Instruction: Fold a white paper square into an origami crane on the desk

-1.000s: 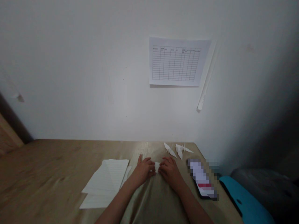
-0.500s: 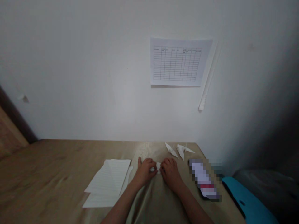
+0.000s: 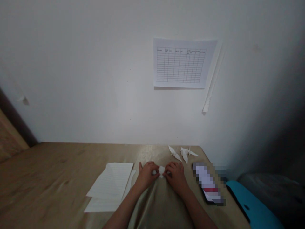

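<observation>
A small folded white paper piece (image 3: 161, 170) lies on the wooden table (image 3: 54, 171) between my two hands. My left hand (image 3: 147, 173) pinches its left side with curled fingers. My right hand (image 3: 174, 173) grips its right side, fingers bent over it. Both forearms reach in from the bottom of the view. Two finished white paper cranes (image 3: 183, 153) rest just beyond my right hand, near the wall.
A stack of lined white sheets (image 3: 111, 185) lies left of my left hand. A phone (image 3: 208, 184) lies right of my right hand near the table's edge. A blue chair part (image 3: 252, 206) stands at lower right. A printed table sheet (image 3: 183, 63) hangs on the wall.
My hands have drawn closer together on the small paper piece, and the fingers have shifted on it. The view has panned slightly.
</observation>
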The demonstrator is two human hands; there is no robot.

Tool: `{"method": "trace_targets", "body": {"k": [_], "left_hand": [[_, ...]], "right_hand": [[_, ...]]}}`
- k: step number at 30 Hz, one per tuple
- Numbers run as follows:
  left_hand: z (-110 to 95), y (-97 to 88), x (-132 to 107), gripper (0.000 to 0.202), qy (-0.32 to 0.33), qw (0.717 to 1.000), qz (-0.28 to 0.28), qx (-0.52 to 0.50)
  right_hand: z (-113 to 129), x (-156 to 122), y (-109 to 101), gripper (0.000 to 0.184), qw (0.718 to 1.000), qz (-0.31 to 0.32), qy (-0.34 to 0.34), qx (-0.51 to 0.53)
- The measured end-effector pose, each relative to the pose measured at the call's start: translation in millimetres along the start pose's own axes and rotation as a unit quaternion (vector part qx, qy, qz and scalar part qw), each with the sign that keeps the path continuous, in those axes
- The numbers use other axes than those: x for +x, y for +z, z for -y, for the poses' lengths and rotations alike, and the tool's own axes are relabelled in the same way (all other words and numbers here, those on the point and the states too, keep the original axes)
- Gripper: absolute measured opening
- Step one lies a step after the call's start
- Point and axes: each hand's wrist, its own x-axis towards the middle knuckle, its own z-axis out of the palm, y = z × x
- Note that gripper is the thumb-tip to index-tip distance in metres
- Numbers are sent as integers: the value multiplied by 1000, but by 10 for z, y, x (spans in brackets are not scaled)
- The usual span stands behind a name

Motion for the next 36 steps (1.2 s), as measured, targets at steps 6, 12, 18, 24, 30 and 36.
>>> {"method": "trace_targets", "body": {"k": [6,12,18,24,30,36], "left_hand": [[-49,-6,2,4,-25,1000,-6,1],[-68,-2,10,4,-34,999,-20,-8],[-102,-23,5,9,-48,999,-18,9],[-123,-46,11,4,-55,998,-23,-7],[-134,-51,5,5,-54,998,-31,-19],[-166,-22,-22,6,-56,997,-44,-22]], "right_hand": [[32,12,32,3,999,2,27,-29],[68,21,19,5,998,4,43,-39],[43,31,54,10,998,-3,63,-12],[63,35,49,8,996,-7,84,15],[88,23,45,6,995,-14,93,34],[116,-4,24,8,996,-25,82,40]]}}
